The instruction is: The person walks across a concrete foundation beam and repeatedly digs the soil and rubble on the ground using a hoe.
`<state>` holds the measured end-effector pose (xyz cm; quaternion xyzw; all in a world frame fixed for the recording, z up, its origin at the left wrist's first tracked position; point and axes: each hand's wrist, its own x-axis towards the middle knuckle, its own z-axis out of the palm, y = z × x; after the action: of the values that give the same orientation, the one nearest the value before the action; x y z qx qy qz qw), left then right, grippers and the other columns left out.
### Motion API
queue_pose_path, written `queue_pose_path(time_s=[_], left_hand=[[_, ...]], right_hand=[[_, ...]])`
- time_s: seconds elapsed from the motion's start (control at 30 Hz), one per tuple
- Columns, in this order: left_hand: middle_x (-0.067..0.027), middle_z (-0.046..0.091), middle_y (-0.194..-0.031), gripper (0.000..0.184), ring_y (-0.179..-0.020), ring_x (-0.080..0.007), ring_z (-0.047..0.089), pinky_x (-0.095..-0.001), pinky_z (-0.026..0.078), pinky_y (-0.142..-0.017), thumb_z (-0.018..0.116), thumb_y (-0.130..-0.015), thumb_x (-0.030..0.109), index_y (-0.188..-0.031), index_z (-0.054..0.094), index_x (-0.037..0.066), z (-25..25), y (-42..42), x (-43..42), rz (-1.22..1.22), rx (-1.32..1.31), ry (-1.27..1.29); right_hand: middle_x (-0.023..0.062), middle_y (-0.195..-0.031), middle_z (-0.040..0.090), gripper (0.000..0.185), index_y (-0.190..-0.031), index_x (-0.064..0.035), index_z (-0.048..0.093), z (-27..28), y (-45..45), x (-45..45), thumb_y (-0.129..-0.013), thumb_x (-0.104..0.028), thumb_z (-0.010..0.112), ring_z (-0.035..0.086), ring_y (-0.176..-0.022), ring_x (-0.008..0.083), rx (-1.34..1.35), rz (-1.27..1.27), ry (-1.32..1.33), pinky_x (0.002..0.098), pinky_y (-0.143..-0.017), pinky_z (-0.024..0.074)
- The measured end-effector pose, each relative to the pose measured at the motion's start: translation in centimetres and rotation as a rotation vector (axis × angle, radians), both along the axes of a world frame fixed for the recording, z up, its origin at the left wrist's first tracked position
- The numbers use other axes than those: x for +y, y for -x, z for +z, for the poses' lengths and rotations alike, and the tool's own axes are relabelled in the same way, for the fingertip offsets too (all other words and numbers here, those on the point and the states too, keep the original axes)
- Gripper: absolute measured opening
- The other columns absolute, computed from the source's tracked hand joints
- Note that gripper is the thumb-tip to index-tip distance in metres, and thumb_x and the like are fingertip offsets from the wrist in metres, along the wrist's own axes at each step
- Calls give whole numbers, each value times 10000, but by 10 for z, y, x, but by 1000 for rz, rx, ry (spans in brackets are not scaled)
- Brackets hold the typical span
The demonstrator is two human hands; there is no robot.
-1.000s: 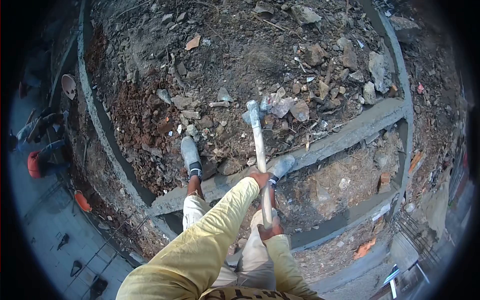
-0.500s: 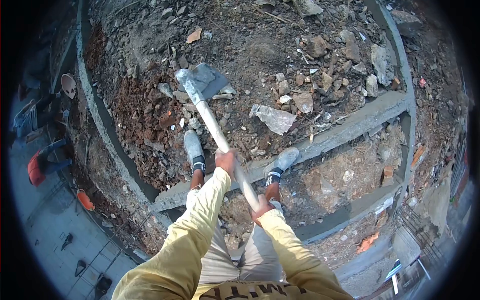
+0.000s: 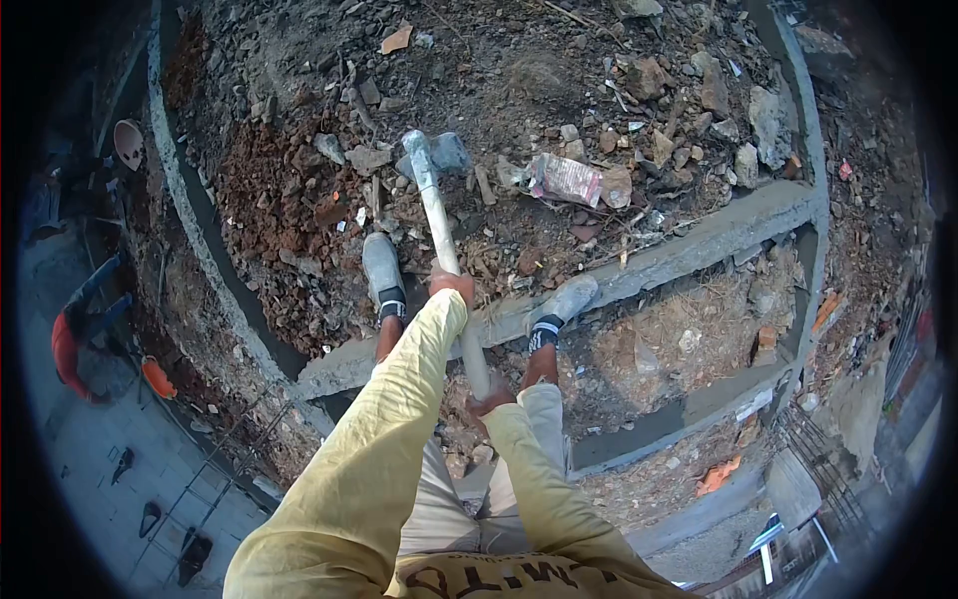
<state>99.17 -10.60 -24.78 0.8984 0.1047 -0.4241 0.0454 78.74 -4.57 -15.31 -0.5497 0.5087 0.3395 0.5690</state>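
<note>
My left hand (image 3: 452, 285) is wrapped around the middle of the hoe's wooden handle (image 3: 439, 225); my right hand (image 3: 492, 399) clasps it near its near end. The hoe blade (image 3: 451, 152) is at the far end, over the rubble (image 3: 299, 205), left of a crumpled wrapper (image 3: 567, 182). I seem to be mid-stroke, which calls for a firm grip, clear of my shoes (image 3: 382, 268).

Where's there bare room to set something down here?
The cross beam looks mostly bare between the right shoe and the far-right beam. Beyond the hoe, the soil is fairly open. Stones crowd around the crumpled wrapper.
</note>
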Motion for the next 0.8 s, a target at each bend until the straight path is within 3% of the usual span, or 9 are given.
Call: queue_pose_path(time_s=[0.07,0.13,0.27,0.47,0.6,0.67,0.7,0.77,0.8], left_hand=[[-238,647,-977,488,-942,-369,639,-420,506,-832,710,-718,250,-1080,519,-16,20,20,14,75,-81,60],[-243,642,-996,495,-943,-369,638,-423,502,-838,702,-728,253,-1097,509,-15,-4,23,41,157,35,37],[-263,627,-1015,509,-960,-384,629,-432,495,-849,667,-747,256,-1129,477,-23,7,18,59,158,101,71],[-270,615,-1025,563,-1000,-402,607,-433,470,-897,670,-763,288,-1160,413,-16,49,109,111,-153,187,-30],[-256,615,-1009,532,-964,-366,625,-408,487,-839,679,-745,246,-1128,443,-37,28,91,119,110,246,138],[-230,620,-911,463,-832,-338,640,-403,503,-757,662,-749,192,-1099,461,-36,37,55,96,142,60,288],[-220,621,-903,465,-814,-323,640,-394,508,-733,656,-749,179,-1113,460,-34,97,11,46,175,78,314],[-163,599,-792,438,-615,-248,627,-367,512,-537,653,-761,151,-1102,442,-24,46,-28,59,118,-113,457],[-132,581,-741,405,-530,-213,603,-345,495,-453,650,-776,143,-1076,432,-18,80,-65,24,314,-15,551]], right_hand=[[219,-1007,619,642,-1186,-4,427,13,13,11,-693,-292,721,624,-926,342,8,-20,-15,409,-817,486],[217,-1005,618,640,-1187,-5,427,20,17,16,-694,-290,719,624,-923,341,8,-41,-23,408,-815,486],[213,-1000,617,636,-1188,-7,427,36,24,38,-697,-288,717,624,-917,338,12,-90,-48,405,-811,486],[207,-992,615,630,-1190,-11,427,69,56,80,-700,-284,713,624,-908,335,39,-136,-100,401,-805,485],[203,-987,613,626,-1191,-13,427,65,58,80,-703,-282,711,624,-902,332,-23,-114,-114,398,-800,485],[201,-985,613,624,-1192,-14,427,51,41,67,-704,-281,710,624,-899,331,-101,-98,-106,396,-798,485],[200,-984,612,623,-1192,-15,427,41,29,59,-704,-280,709,624,-897,330,-134,-93,-95,396,-797,485],[192,-940,610,563,-1163,-37,442,16,-12,42,-723,-281,693,623,-848,340,-187,-55,22,401,-759,490],[210,-933,610,502,-1129,-54,453,31,-54,9,-736,-275,674,621,-848,377,-237,-70,82,431,-737,493]])
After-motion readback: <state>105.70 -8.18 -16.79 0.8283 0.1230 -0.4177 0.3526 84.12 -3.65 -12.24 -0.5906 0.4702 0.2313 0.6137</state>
